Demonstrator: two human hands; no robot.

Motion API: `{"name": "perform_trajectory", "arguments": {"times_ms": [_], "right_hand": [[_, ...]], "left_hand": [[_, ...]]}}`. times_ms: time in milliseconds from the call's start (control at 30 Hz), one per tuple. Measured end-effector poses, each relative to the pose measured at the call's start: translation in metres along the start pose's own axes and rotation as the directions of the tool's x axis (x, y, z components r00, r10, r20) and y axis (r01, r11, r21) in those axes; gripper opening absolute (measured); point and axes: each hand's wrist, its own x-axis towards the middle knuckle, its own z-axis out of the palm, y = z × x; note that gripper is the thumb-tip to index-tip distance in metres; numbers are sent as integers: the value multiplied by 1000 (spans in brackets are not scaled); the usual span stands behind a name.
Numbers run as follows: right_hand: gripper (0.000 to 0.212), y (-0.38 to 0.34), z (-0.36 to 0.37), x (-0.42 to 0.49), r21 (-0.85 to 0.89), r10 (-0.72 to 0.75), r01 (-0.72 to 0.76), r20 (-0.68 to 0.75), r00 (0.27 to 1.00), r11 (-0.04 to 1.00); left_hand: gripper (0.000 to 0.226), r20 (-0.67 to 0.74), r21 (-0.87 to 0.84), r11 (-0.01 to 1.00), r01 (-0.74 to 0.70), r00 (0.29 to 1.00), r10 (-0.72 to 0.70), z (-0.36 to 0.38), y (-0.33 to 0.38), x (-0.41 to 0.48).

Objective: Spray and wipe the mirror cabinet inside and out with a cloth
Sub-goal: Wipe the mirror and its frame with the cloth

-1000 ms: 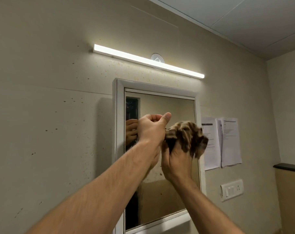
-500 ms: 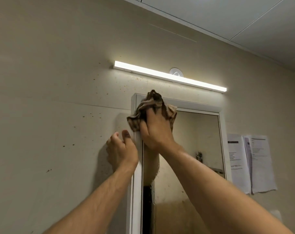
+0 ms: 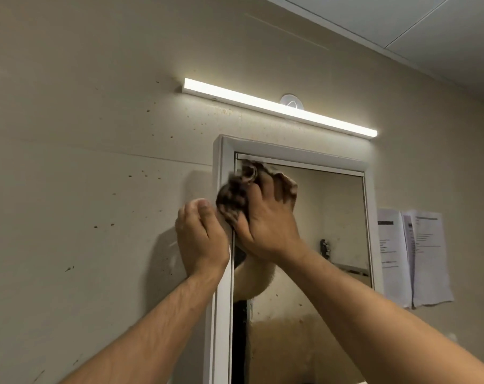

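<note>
Mirror cabinet: white-framed, mounted on a beige wall. My view looks up at it from below and slightly left. The glass is streaked and spotted, most heavily toward its lower part.

Cloth: brown, bunched into a wad. It lies against the upper left corner of the cabinet, overlapping both the glass and the left edge of the frame. Its outline is blurred.

Right hand: the back of the hand faces me. Its fingers are spread and bent over the wad, grasping it and pressing it onto the glass. The forearm's reflection shows in the mirror just below the hand.

Left hand: it sits at the left edge of the frame, just beside the cloth and the right hand. The fingers are curled in. I cannot tell whether they clasp the frame edge or only rest against it.

Surroundings: a lit light bar runs along the wall above the cabinet's top edge. Two printed paper sheets hang on the wall to the right of the cabinet. Dark specks are scattered over the wall to the left of the frame and below the light.
</note>
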Motion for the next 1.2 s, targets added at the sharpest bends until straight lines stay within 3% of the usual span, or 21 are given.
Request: {"name": "perform_trajectory", "arguments": {"times_ms": [67,133,167,200,267,333,367,400,433,500,567,633,667,733,800,867,900,967,1067,1200], "right_hand": [[65,-6,4,19,57,-97,93,76,992,994],[65,2,11,21,0,-246,248,124,961,969],[65,13,11,21,-37,-251,257,130,959,966],[64,27,10,19,-66,-171,179,113,979,982],[65,50,6,14,-66,219,-217,25,975,974],[70,62,4,7,-9,577,-577,-11,817,817],[71,60,4,3,-1,637,-637,3,771,771],[72,53,4,0,4,621,-621,23,784,784],[69,42,6,-3,4,522,-523,47,851,852],[62,25,13,-8,-53,162,-157,108,981,986],[59,29,15,-9,-67,-63,74,158,985,995],[58,52,6,-4,-82,-72,87,168,983,993],[58,68,0,-4,-95,4,11,154,988,995],[63,103,-12,-24,-67,345,-340,80,935,938],[72,126,-18,-54,-38,648,-647,17,762,762],[79,126,-16,-75,-20,749,-749,7,663,663],[79,121,-16,-77,-28,739,-738,8,674,674],[74,107,-19,-61,-44,638,-637,-4,770,769],[64,71,-23,-12,-24,363,-363,4,932,932],[56,5,3,31,-55,183,-188,-86,979,981]], "left_hand": [[57,1,5,999,-40,999,40,-1,2,-1],[61,28,23,997,-71,997,70,-2,3,-1],[63,50,35,996,-86,995,84,-2,3,-1],[64,71,47,995,-87,994,83,-1,4,-1],[60,122,56,998,-23,992,16,2,7,-1],[59,175,74,996,53,982,-65,8,12,-2],[61,191,97,993,70,978,-88,12,15,-4],[63,194,117,990,75,976,-97,14,18,-6],[62,181,119,990,79,978,-100,15,18,-8],[55,127,68,992,107,985,-115,17,15,-7],[53,100,58,984,166,980,-171,19,14,-4],[58,95,110,969,221,968,-231,20,11,-1],[60,95,132,962,241,962,-254,22,11,0],[62,123,145,951,274,948,-292,20,12,-1],[58,153,136,950,281,941,-300,18,11,-3],[51,156,142,950,277,942,-298,17,12,-5],[49,146,145,948,282,942,-302,18,12,-5],[42,138,152,945,290,941,-310,19,12,-4],[34,151,126,950,286,941,-303,19,9,-4],[30,161,82,951,297,938,-307,19,6,-3]]}}
